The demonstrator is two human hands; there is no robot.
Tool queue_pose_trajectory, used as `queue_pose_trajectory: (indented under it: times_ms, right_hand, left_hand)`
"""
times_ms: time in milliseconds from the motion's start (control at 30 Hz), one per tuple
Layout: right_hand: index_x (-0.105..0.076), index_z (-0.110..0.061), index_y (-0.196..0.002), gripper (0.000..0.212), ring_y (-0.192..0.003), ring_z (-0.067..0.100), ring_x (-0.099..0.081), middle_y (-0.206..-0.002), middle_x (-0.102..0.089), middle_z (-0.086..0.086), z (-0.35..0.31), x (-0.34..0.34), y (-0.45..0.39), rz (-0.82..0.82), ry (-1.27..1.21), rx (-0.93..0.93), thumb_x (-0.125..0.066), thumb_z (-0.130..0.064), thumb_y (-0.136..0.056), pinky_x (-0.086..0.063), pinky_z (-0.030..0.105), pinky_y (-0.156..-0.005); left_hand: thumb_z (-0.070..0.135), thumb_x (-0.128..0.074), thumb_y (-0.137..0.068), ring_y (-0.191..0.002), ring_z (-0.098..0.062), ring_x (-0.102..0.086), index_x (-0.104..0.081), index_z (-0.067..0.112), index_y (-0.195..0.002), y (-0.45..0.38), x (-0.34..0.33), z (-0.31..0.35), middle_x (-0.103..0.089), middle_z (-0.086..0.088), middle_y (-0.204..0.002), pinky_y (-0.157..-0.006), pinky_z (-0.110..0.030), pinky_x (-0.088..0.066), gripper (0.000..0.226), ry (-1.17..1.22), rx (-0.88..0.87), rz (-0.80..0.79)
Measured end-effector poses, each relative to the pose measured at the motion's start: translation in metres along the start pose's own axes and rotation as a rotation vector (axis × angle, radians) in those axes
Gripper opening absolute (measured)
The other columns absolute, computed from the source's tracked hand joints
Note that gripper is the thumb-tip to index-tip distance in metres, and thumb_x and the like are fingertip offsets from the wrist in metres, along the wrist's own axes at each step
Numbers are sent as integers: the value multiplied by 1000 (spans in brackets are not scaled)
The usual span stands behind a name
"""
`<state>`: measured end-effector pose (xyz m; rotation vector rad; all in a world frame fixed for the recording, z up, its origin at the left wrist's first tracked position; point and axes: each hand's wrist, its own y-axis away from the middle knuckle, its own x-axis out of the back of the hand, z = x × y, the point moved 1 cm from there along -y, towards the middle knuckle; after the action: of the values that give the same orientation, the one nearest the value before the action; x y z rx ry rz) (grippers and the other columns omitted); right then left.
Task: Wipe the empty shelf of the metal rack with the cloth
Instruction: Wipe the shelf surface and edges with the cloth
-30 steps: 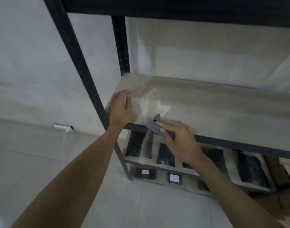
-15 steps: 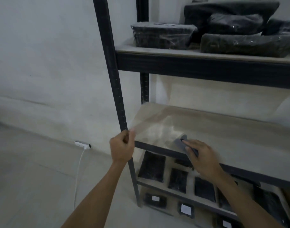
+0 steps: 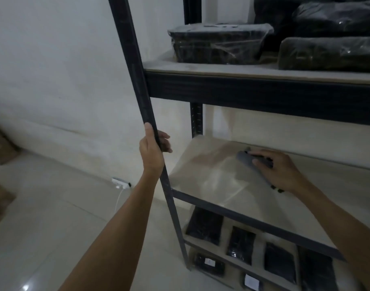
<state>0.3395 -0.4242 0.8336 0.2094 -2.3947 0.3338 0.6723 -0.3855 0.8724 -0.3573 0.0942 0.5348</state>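
Head view: the rack (image 3: 261, 91) fills the right side, dark metal posts and beams carrying pale boards. The left hand (image 3: 151, 151) is wrapped round the front left post (image 3: 137, 85) just above the empty shelf (image 3: 211, 177) — thumb up along the post's outer face, fingers curled round its inner side, so this grip is closed on the post.

The right hand (image 3: 278, 169) lies on the empty shelf, a little in from its left end and roughly midway between front and back edge. Under it sits the cloth (image 3: 246, 159), a grey folded piece whose left end sticks out past the fingertips. The fingers lie nearly flat and press the cloth down onto the board; the thumb rests on the cloth's near side. This grip is flat and pressing, not pinching. A small dark bit shows at the heel of the hand — what it is I cannot tell.

The shelf's left part shows a sheen with pale streaks.

The shelf above holds dark packs (image 3: 219, 46) wrapped in clear film. The shelves below hold flat black packets (image 3: 241, 244), some with white labels.

Left of the rack, a white adapter (image 3: 121, 183) with a cable sits at the foot of the wall (image 3: 53, 80), above the tiled floor (image 3: 43, 227).
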Motion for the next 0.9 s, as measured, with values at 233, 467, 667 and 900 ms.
queue_pose_trajectory:
  times_ms: [233, 467, 667, 900]
  right_hand:
    - [-66, -22, -130, 30, -117, 15, -60, -130, -67, -3, 27, -3, -82, -25, 148, 28, -57, -23, -101, -40, 23, -93]
    - [-63, -22, -137, 36, -125, 28, -59, -138, -64, 4, 41, -49, -126, -28, 253, 28, -53, -23, -102, -43, 32, -101]
    - [-66, -33, -131, 31, -114, 6, -62, -129, -67, -12, 25, -69, -115, -336, 142, 223, -58, -24, -102, -45, 22, -97]
    - [-65, -18, -134, 33, -115, 30, -60, -126, -68, 8, 9, -68, -167, -85, 480, 288, -53, -19, -102, -49, 40, -95]
  left_hand:
    - [82, -31, -74, -42, -17, -34, -50, 27, -45, -10, -10, -7, -39, 5, -45, -46, -29, -28, 65, -41, 60, 168]
    - [83, -31, -68, -40, -14, -24, -39, 27, -44, -16, -9, -7, -29, 9, -44, -45, -26, -21, 62, 19, 79, 164]
    - [80, -32, -70, -44, -16, -24, -41, 28, -42, -14, -12, -5, -31, 10, -44, -48, -29, -19, 60, 17, 64, 186]
    - [81, -31, -69, -45, -20, -24, -37, 28, -43, -14, -12, -9, -29, 7, -44, -50, -29, -20, 60, -8, 14, 212]
